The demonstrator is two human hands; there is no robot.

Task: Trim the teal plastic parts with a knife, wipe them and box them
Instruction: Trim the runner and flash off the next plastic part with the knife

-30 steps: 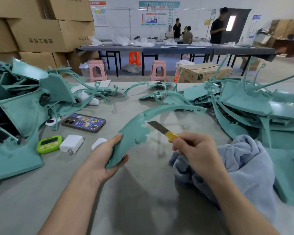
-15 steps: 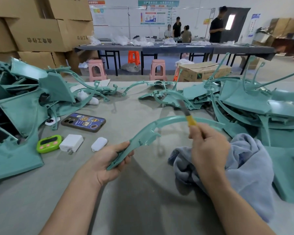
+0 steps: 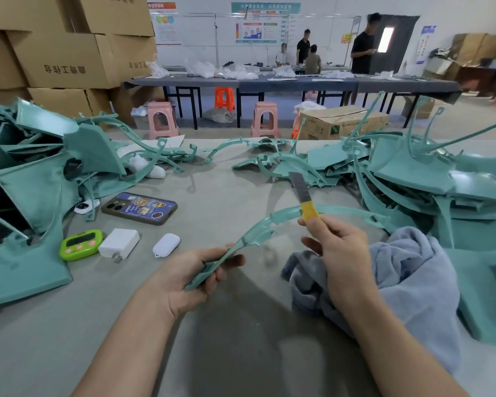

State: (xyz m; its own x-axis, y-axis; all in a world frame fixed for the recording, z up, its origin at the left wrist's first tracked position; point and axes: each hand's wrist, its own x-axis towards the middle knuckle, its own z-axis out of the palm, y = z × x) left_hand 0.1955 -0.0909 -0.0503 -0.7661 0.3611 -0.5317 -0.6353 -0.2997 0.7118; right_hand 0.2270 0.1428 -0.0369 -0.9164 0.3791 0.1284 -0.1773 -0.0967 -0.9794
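My left hand (image 3: 195, 275) grips the near end of a long curved teal plastic part (image 3: 258, 232) that arcs up and to the right over the table. In my right hand (image 3: 337, 250) I hold a knife (image 3: 302, 196) with a yellow handle, its grey blade pointing up and away, just above the part's arc. A grey-blue cloth (image 3: 407, 279) lies bunched under my right forearm. Piles of teal parts lie at the left (image 3: 35, 179) and at the right (image 3: 430, 179).
On the grey table (image 3: 241, 353) to the left lie a phone (image 3: 139, 208), a green timer (image 3: 81, 244), a white charger (image 3: 119, 243) and a small white case (image 3: 166, 245). Cardboard boxes (image 3: 66, 58) are stacked at the back left. Stools, tables and people stand beyond.
My left hand has lowered and flattened the teal part toward the table. My right hand moved the knife from the part's left section up and right, blade now pointing away.
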